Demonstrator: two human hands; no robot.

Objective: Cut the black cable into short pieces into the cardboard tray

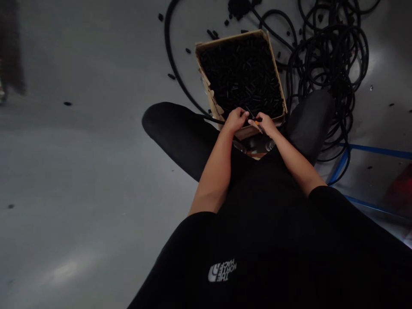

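Observation:
My left hand [236, 119] is closed on the end of a long black hose [175, 68], which comes in over my left knee. Just right of it, my right hand [266, 124] grips scissors [256, 122] with some orange on the handle. Their dark blade points up and left, close to the left fingertips. Whether the blades touch the hose is too dark to tell. Both hands are over the near edge of a cardboard box [246, 131]. Short black hose pieces [241, 77] fill this box between my knees.
Coiled black hose [334, 56] lies in a tangled heap on the grey floor [96, 171] at the right. Several loose black pieces [171, 76] are scattered around. Blue tape [380, 149] marks the floor at the right. A red object [401, 186] is at the right edge.

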